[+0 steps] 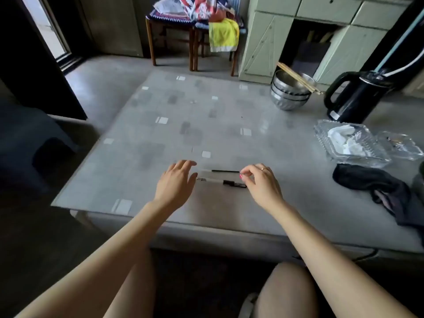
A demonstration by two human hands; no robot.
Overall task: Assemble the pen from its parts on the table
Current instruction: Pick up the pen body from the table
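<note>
Forearms reach out from the bottom of the view over the near edge of the table (298,203), a grey surface with pale square patches. The left hand (175,183) hovers palm down with its fingers spread and loose, gripping nothing; its fingertips lie just beside the left ends of the pen parts. The right hand (261,181), with a ring on 1 finger, has its thumb and forefinger pinched together at the right end of the thin refill (226,171), though blur keeps me from telling whether they actually grip it. That refill lies flat, a dark slender rod running left to right between the 2 hands. Just nearer the person, and parallel to it, lies the pen barrel (212,180), clear along most of its length, with a black cap (234,183) section at its right end beside the right hand. To the right, a dark cloth (371,182) sits crumpled on the table. Beyond it stand 2 clear glass dishes (344,143), one holding crumpled white paper. Farther back on the right stand a black kettle (353,97) and stacked steel bowls (290,92) with chopsticks (298,76) laid across the top. Past the table, wooden stools (192,40) carry folded fabrics, next to a pale green cabinet (321,31).
</note>
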